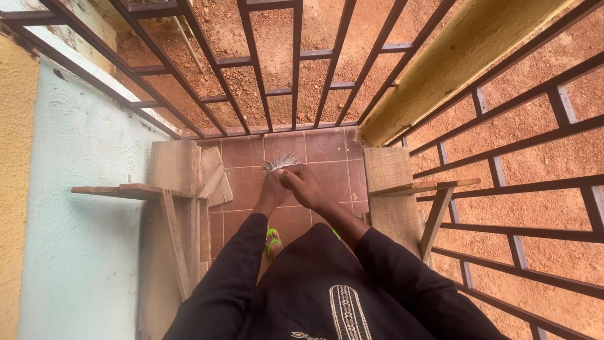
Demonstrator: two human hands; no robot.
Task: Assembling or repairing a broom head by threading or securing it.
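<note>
Standing on a narrow tiled balcony floor (pixel 327 151), seen from above. Both hands together near the middle of the view, held out over the reddish tiles. Left hand (pixel 274 187) closed around the lower end of a small bundle of pale straw-like bristles (pixel 280 162), the tuft fanning out toward the far side. Right hand (pixel 303 182) touching the left, fingers curled over the same bundle just beside it. Black sleeves and a black embroidered garment (pixel 343 302) near the bottom edge. 1 green sandal (pixel 272 242) below the hands, on the tiles. Rough wooden planks (pixel 179 182) on the left, more boards (pixel 393 189) on the right. Dark metal bars (pixel 296 63) at the far side and right, red earth beyond.
</note>
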